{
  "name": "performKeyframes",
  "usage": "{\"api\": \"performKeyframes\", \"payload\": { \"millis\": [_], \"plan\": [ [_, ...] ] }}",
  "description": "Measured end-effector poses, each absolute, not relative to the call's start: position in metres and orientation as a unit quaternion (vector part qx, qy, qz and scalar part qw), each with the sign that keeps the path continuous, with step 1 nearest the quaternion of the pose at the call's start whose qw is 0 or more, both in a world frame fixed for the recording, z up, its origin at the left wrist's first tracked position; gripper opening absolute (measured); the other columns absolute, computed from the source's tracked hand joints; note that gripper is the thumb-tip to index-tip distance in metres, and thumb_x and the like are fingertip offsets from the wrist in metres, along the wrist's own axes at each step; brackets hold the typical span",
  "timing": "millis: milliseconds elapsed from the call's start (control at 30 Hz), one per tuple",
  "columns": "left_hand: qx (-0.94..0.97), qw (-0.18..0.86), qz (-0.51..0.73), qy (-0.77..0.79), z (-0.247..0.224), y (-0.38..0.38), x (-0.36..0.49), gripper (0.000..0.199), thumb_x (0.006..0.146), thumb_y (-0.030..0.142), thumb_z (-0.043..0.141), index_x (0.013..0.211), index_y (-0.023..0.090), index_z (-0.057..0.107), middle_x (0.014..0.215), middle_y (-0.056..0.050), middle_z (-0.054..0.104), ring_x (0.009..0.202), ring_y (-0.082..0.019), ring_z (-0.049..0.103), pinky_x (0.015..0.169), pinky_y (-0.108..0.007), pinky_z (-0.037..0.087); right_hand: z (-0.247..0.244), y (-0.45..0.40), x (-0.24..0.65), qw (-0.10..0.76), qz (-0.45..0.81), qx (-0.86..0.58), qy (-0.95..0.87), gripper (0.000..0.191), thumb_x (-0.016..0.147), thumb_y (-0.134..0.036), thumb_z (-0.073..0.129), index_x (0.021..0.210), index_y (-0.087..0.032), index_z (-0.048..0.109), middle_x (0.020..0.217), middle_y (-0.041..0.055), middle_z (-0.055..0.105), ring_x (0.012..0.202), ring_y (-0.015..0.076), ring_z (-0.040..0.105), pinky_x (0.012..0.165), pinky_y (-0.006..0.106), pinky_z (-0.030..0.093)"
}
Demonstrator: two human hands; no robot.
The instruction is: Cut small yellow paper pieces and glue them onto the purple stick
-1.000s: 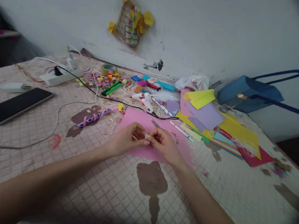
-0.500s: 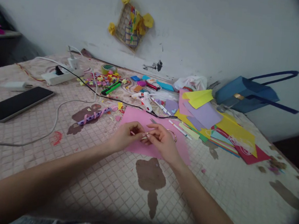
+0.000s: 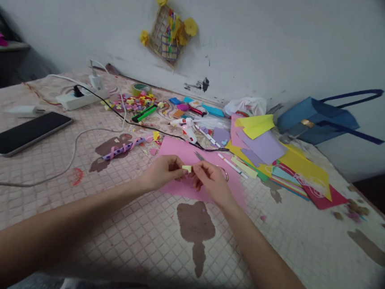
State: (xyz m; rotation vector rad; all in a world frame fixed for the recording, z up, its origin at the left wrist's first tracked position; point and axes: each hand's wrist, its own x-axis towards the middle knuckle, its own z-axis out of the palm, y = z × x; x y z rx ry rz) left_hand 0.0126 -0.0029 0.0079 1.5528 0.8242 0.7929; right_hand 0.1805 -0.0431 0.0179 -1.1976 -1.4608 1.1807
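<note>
Pale wall point(image 3: 255, 42) at the back, with a worn, diamond-patterned tabletop point(image 3: 121, 228) in front, and yeah, it's a pretty busy craft spread. From the head cam, which is all I've got, the news is the small pale yellow paper-looking strip point(image 3: 187, 168): half a second ago the fingers mostly hid it, now it's turned so its flat face shows. To me that reads as handling work midway, with the piece being turned or lined up by fingertip, though any crease is too small to make out. It's up between the hands, over the bright pink sheet point(image 3: 178, 148). My left hand point(image 3: 163, 171) has it pinched between thumb and fingers, palm facing inward. My right hand point(image 3: 214, 182) comes in from the other side, fingers bent and tips right by the strip's end; can't tell if they're gripping it or just close. Both forearms angle in from the bottom corners. Metal scissors point(image 3: 200, 156) lie partly behind the right hand, and a white glue gun point(image 3: 189, 133) sits beyond the sheet.
</note>
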Motion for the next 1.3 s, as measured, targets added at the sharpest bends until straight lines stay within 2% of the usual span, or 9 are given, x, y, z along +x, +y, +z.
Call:
{"api": "performKeyframes", "payload": {
  "millis": [167,333,533,833,967,1033,1100,1200,1300],
  "plan": [
    [0.642,0.609,0.319,0.339,0.010,-0.001,0.012,0.021,0.068,0.027,0.068,0.072,0.011,0.055,0.059,0.001,0.058,0.053,-0.009,0.055,0.054,-0.022,0.046,0.021,-0.043,0.183,0.414,0.450,-0.502,-0.612,0.020,0.077,-0.034,0.060,0.071,-0.017,0.051,0.051,-0.0059,0.048,0.041,0.0072,0.046,0.040,0.020,0.040],
    [0.597,0.642,0.321,0.360,0.012,-0.003,0.014,0.028,0.076,0.039,0.060,0.079,0.011,0.058,0.068,-0.002,0.061,0.055,-0.008,0.054,0.054,-0.022,0.046,0.017,-0.043,0.182,0.443,0.480,-0.494,-0.574,0.020,0.078,-0.034,0.058,0.069,-0.017,0.050,0.049,-0.0060,0.048,0.040,0.0066,0.044,0.038,0.019,0.037],
    [0.632,0.617,0.305,0.357,0.012,-0.003,0.013,0.024,0.070,0.031,0.067,0.065,0.011,0.055,0.053,0.002,0.056,0.049,-0.007,0.051,0.049,-0.020,0.040,0.016,-0.044,0.181,0.438,0.500,-0.490,-0.565,0.021,0.077,-0.035,0.059,0.069,-0.018,0.051,0.046,-0.0068,0.048,0.038,0.0067,0.043,0.038,0.019,0.036],
    [0.558,0.697,0.296,0.339,0.011,-0.002,0.012,0.022,0.070,0.030,0.067,0.067,0.011,0.056,0.059,0.000,0.060,0.052,-0.007,0.053,0.054,-0.021,0.042,0.019,-0.044,0.180,0.423,0.511,-0.483,-0.572,0.024,0.080,-0.040,0.053,0.071,-0.018,0.049,0.056,-0.0051,0.049,0.041,0.0071,0.045,0.040,0.020,0.036],
    [0.555,0.695,0.299,0.346,0.011,0.000,0.010,0.021,0.068,0.028,0.070,0.066,0.011,0.057,0.061,-0.001,0.063,0.054,-0.007,0.055,0.055,-0.021,0.043,0.025,-0.037,0.205,0.352,0.383,-0.567,-0.638,0.033,0.085,-0.048,0.041,0.075,-0.018,0.052,0.063,-0.0011,0.054,0.046,0.0098,0.048,0.045,0.024,0.036],
    [0.560,0.693,0.287,0.351,0.012,0.002,0.008,0.021,0.067,0.027,0.070,0.065,0.011,0.058,0.061,-0.002,0.064,0.052,-0.007,0.055,0.053,-0.020,0.042,0.024,-0.031,0.225,0.293,0.214,-0.627,-0.689,0.026,0.078,-0.044,0.053,0.073,-0.019,0.051,0.065,-0.0002,0.056,0.055,0.0124,0.050,0.052,0.024,0.036],
    [0.568,0.687,0.274,0.362,0.013,0.005,0.007,0.021,0.067,0.027,0.071,0.064,0.010,0.058,0.059,-0.002,0.063,0.050,-0.007,0.054,0.051,-0.020,0.042,0.019,-0.025,0.244,0.216,0.115,-0.669,-0.702,0.028,0.070,-0.044,0.062,0.072,-0.019,0.049,0.069,0.0015,0.057,0.062,0.0151,0.052,0.054,0.025,0.034],
    [0.568,0.677,0.274,0.379,0.014,0.009,0.005,0.021,0.066,0.027,0.072,0.064,0.010,0.060,0.057,-0.002,0.062,0.049,-0.006,0.053,0.051,-0.020,0.042,0.012,-0.020,0.259,0.140,0.114,-0.688,-0.702,0.033,0.071,-0.049,0.060,0.070,-0.020,0.046,0.065,0.0013,0.058,0.059,0.0153,0.052,0.052,0.024,0.032],
    [0.526,0.702,0.288,0.384,0.016,0.012,0.004,0.021,0.067,0.026,0.072,0.066,0.010,0.059,0.063,-0.003,0.065,0.052,-0.006,0.056,0.055,-0.020,0.045,0.010,-0.020,0.263,0.119,0.117,-0.690,-0.704,0.031,0.077,-0.049,0.053,0.069,-0.020,0.045,0.066,0.0025,0.058,0.060,0.0157,0.052,0.053,0.025,0.031]
  ]
}}
